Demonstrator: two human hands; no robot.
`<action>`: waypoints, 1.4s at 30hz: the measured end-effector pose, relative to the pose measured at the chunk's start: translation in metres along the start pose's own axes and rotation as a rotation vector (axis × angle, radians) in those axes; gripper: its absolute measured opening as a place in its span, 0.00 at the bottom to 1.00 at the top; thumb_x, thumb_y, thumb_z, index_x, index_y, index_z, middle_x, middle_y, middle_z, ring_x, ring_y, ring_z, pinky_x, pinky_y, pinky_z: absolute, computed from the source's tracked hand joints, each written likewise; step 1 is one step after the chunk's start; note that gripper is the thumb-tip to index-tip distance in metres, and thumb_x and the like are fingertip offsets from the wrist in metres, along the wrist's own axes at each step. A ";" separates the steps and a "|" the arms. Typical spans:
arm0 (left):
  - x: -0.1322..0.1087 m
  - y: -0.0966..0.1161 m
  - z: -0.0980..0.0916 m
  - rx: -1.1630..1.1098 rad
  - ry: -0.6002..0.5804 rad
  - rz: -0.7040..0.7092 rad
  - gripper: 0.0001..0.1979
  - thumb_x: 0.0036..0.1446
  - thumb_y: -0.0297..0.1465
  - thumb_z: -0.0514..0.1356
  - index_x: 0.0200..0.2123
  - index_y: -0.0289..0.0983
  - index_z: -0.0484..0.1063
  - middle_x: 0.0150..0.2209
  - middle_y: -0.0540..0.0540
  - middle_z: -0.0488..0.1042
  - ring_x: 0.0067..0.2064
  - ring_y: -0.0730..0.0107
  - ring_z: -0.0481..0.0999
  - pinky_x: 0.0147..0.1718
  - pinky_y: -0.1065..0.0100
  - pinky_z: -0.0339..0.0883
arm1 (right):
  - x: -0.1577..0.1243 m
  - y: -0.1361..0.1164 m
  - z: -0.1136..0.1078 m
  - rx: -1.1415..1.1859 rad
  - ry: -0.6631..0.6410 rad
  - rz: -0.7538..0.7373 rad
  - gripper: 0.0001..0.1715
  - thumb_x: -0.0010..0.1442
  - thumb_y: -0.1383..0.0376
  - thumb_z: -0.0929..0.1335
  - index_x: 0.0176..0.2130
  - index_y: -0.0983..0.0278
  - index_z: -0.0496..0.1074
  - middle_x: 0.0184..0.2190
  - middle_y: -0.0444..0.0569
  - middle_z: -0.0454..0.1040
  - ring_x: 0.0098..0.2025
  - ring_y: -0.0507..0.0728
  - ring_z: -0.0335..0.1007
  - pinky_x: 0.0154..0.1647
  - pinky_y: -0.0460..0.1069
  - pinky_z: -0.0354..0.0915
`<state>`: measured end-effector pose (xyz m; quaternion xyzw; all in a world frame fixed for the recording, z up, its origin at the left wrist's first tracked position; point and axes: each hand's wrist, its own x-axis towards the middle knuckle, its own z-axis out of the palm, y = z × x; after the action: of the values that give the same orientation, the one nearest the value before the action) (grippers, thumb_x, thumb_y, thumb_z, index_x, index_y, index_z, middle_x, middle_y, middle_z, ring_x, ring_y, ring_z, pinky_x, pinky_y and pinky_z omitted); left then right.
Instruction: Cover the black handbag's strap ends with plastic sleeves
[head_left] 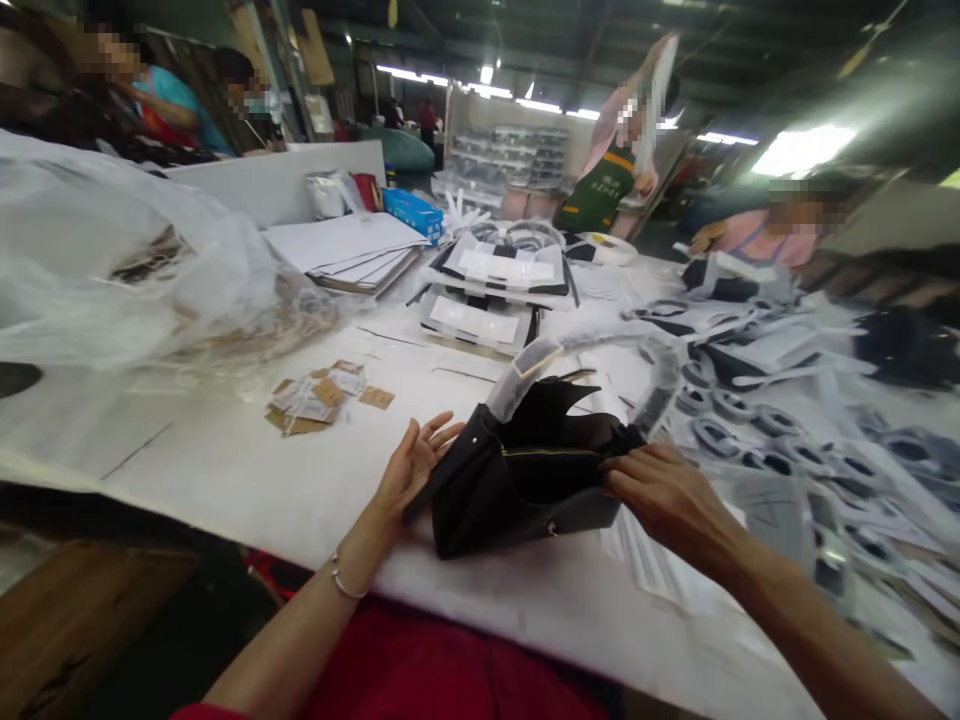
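Note:
A black handbag (510,485) lies on the white table (225,470) in front of me, its mouth open and its handle (600,360) wrapped in clear film. My left hand (412,465) rests flat against the bag's left side, fingers stretched out. My right hand (660,490) grips the bag's right edge with curled fingers. Small brown and white paper tags (319,395) lie in a loose pile to the left of the bag.
A big heap of clear plastic wrap (127,270) fills the table's left. Stacked white sheets (352,250), flat black-and-white packs (502,275) and a blue box (412,212) sit behind. Grey rings and strips (750,400) crowd the right. Other people work beyond the far edge.

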<state>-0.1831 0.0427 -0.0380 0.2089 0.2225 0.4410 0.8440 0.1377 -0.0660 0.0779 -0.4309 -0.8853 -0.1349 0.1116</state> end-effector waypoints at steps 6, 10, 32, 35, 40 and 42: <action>-0.037 0.003 -0.012 0.226 0.021 0.084 0.31 0.61 0.54 0.54 0.54 0.35 0.70 0.50 0.39 0.76 0.53 0.55 0.75 0.57 0.54 0.65 | 0.018 -0.016 -0.004 0.038 -0.039 -0.026 0.16 0.67 0.68 0.63 0.28 0.62 0.70 0.24 0.46 0.69 0.27 0.54 0.62 0.33 0.52 0.54; -0.044 0.014 -0.013 0.492 0.046 0.200 0.30 0.63 0.53 0.53 0.52 0.35 0.73 0.54 0.39 0.75 0.59 0.52 0.70 0.63 0.54 0.57 | 0.020 -0.032 0.003 0.047 -0.006 0.034 0.15 0.67 0.72 0.62 0.31 0.62 0.72 0.27 0.47 0.72 0.29 0.55 0.62 0.36 0.52 0.55; -0.017 0.043 0.032 1.073 -0.067 0.400 0.30 0.51 0.42 0.68 0.55 0.38 0.71 0.51 0.43 0.77 0.55 0.50 0.73 0.58 0.55 0.64 | 0.024 -0.040 0.032 -0.166 0.264 0.317 0.14 0.65 0.73 0.63 0.30 0.62 0.71 0.26 0.47 0.72 0.35 0.56 0.65 0.47 0.56 0.60; -0.002 0.042 0.030 1.116 -0.079 0.417 0.28 0.54 0.42 0.66 0.56 0.39 0.70 0.54 0.43 0.75 0.59 0.50 0.69 0.61 0.56 0.59 | 0.022 -0.033 0.045 -0.117 0.264 0.346 0.10 0.66 0.71 0.64 0.38 0.62 0.74 0.34 0.48 0.77 0.45 0.59 0.70 0.60 0.62 0.57; 0.002 0.039 0.016 1.080 -0.064 0.405 0.31 0.56 0.43 0.64 0.61 0.40 0.64 0.59 0.41 0.70 0.62 0.51 0.66 0.62 0.58 0.58 | 0.004 -0.028 0.052 0.015 0.362 0.372 0.17 0.65 0.71 0.65 0.52 0.60 0.71 0.52 0.53 0.74 0.60 0.62 0.66 0.65 0.64 0.58; 0.001 0.038 0.008 1.069 -0.071 0.394 0.34 0.55 0.43 0.65 0.62 0.40 0.62 0.61 0.40 0.67 0.63 0.51 0.65 0.62 0.58 0.58 | -0.007 -0.027 0.052 0.028 0.407 0.410 0.18 0.64 0.71 0.66 0.53 0.58 0.71 0.52 0.53 0.74 0.58 0.63 0.67 0.63 0.65 0.60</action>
<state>-0.2027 0.0619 -0.0112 0.6589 0.3431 0.4091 0.5298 0.1169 -0.0699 0.0234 -0.5635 -0.7408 -0.1809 0.3177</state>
